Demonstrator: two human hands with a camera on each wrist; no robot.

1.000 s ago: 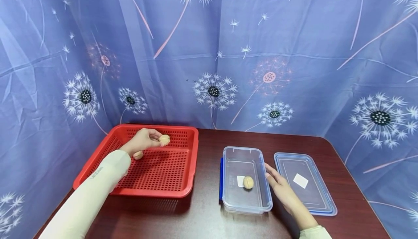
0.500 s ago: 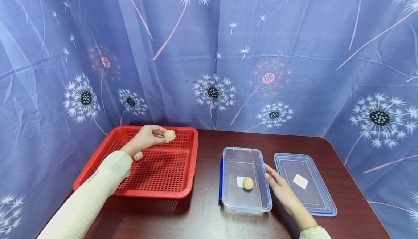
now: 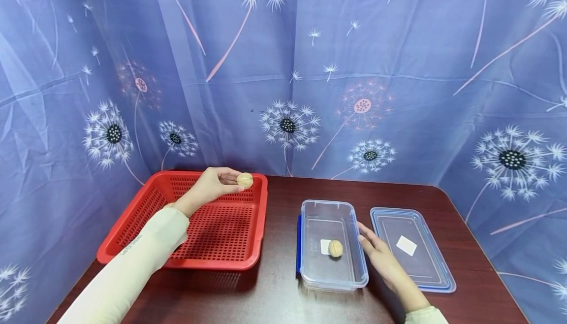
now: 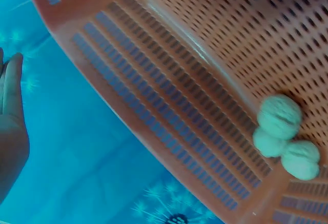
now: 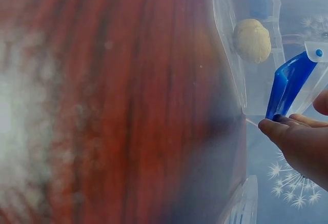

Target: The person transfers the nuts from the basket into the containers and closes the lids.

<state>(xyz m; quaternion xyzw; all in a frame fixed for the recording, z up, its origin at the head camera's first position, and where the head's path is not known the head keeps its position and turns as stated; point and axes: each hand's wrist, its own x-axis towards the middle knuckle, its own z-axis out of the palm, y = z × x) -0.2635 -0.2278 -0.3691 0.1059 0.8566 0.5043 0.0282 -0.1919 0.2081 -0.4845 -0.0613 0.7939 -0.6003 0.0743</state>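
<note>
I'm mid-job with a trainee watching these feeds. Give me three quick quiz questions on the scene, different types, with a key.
1. True or false: the left hand is pinching a walnut.

2. How many walnuts are lying in the clear box?

3. Where is the lid?
A. Fitted on the clear box
B. Inside the red basket
C. On the table, beside the clear box

Key:
1. True.
2. One walnut.
3. C.
</note>
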